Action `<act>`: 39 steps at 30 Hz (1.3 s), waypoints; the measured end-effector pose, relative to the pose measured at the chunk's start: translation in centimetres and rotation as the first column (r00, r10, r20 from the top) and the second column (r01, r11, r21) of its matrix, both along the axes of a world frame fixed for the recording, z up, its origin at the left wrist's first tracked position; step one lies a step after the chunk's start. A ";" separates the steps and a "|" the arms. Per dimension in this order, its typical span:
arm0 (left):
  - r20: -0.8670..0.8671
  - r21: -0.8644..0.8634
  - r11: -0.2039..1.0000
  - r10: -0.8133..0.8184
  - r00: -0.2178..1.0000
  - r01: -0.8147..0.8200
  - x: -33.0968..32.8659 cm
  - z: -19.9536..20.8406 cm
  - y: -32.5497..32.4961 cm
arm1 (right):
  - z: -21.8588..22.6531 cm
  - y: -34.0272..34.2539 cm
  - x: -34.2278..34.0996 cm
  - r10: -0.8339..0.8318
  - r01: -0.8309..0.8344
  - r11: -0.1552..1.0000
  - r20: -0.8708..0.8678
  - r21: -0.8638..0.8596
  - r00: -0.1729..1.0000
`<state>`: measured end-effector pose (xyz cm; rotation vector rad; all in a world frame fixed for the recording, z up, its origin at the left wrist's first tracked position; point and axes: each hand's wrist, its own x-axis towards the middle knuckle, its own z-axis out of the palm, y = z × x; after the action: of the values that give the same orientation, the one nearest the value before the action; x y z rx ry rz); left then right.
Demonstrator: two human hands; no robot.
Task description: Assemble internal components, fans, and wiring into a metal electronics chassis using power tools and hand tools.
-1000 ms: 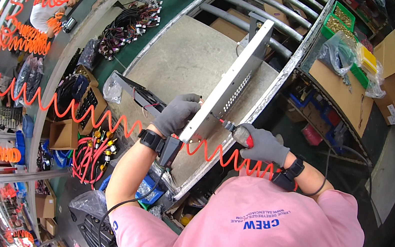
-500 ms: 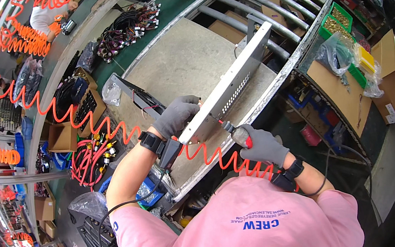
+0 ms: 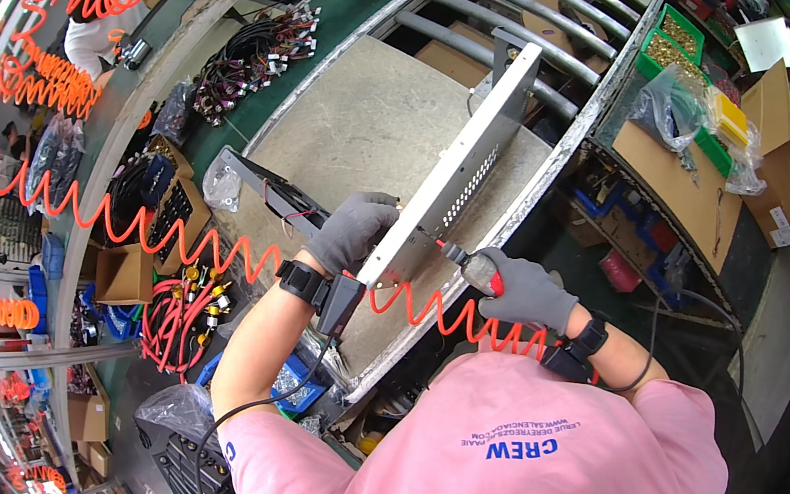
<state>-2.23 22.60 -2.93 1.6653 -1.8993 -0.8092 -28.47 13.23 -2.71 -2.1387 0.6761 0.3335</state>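
Observation:
A white-edged metal panel [image 3: 452,163] with vent holes stands tilted on the worktable, its near end between my hands. Beside its left face is my gloved left hand [image 3: 352,231], closed on it, with the fingertips partly hidden. My gloved right hand [image 3: 529,291] grips a power screwdriver [image 3: 477,269] with a grey and red body. Its bit points at the panel's right, vented face, near the lower end. An orange coiled air hose [image 3: 445,313] passes below the panel, close to the screwdriver. Left of the panel lies a dark metal bracket [image 3: 279,195] with thin wires.
Metal conveyor rollers [image 3: 522,2] adjoin the table's far end. A cable bundle [image 3: 253,60] and a red hose bundle [image 3: 185,322] lie to the left. Green bins [image 3: 673,46] of brass parts and an open carton [image 3: 789,176] stand right. A person [image 3: 98,36] is at far left.
My hands, the panel and the screwdriver hold nearly the same place; my left fingers have drawn in slightly. At the far right a white sheet and a person's arm have come into view.

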 end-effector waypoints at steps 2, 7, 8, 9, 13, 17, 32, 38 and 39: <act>-0.004 -0.013 1.000 -0.007 1.000 0.007 0.0 0.0 -0.1 | 0.0 0.0 0.0 -0.003 0.003 1.000 -0.008 -0.002 1.000; -0.036 -0.035 0.999 -0.042 0.998 0.041 0.3 -0.6 -0.1 | -0.1 0.0 -0.1 0.005 -0.005 1.000 0.004 -0.005 1.000; -0.036 -0.036 0.999 -0.042 0.998 0.041 0.3 -0.6 -0.1 | 0.0 0.1 -0.1 0.005 -0.005 1.000 0.004 -0.005 1.000; -0.044 -0.012 0.999 -0.031 0.999 0.030 0.2 -0.3 0.0 | 0.2 0.1 0.0 0.008 -0.008 1.000 -0.004 -0.019 1.000; -0.202 0.199 0.972 0.168 0.965 -0.128 -0.4 0.1 0.1 | 0.5 0.0 0.0 0.013 -0.013 1.000 -0.001 -0.020 1.000; -0.410 0.486 0.839 0.466 0.784 -0.244 -0.6 -0.4 -0.2 | 0.0 -0.1 -0.1 -0.002 0.002 1.000 -0.008 0.010 1.000; -0.561 0.244 0.632 0.711 0.424 -0.736 0.9 2.9 3.1 | -1.9 -1.0 -1.5 0.181 -0.180 0.983 0.028 -0.044 0.983; -0.923 0.210 0.291 0.375 -0.091 -0.933 -1.4 -0.6 14.4 | -6.4 1.0 2.2 0.576 -0.566 0.817 -0.165 0.108 0.800; -0.967 0.205 0.396 0.225 -0.121 -0.895 -2.0 -3.5 17.4 | -7.2 1.8 3.2 0.634 -0.626 0.773 -0.151 0.102 0.759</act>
<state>-4.24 39.99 -6.44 0.9376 -0.1532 -0.4608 -25.25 15.05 -9.91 -2.2570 0.0021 0.9056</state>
